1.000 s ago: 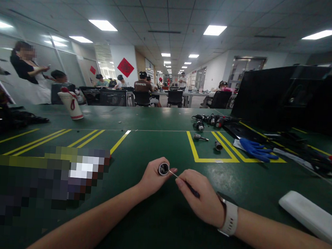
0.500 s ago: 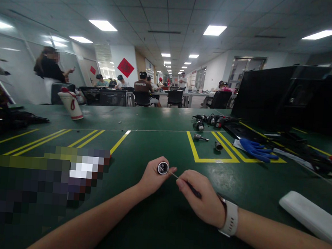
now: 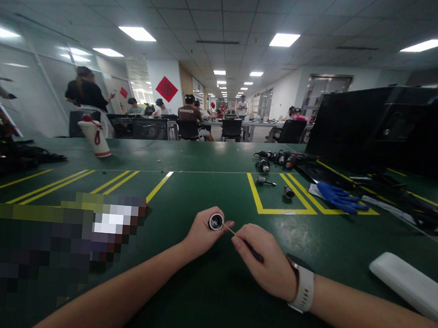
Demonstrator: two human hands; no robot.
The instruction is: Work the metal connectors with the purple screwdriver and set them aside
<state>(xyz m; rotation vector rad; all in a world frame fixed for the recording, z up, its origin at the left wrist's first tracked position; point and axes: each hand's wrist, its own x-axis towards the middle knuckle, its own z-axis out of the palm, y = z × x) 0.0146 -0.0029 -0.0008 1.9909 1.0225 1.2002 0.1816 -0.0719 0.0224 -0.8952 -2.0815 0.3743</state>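
My left hand is closed around a round metal connector, its open end facing me and showing metal parts inside. In my right hand is a screwdriver with a dark handle and a thin shaft. The shaft slants up to the left, and its end meets the connector's right rim; exactly what the tip touches is too small to tell. Beyond my hands, a metal connector piece with a stem and a short metal sleeve lie inside a yellow taped outline.
Several dark connectors lie in a cluster farther back. Blue gloves, a black computer case and a white elongated object occupy the right. A white cup-like container stands tilted at the left. People sit and stand in the background.
Both hands hold nearly the same pose, the screwdriver still at the connector's rim. In the background, the standing person at the left has moved to the right.
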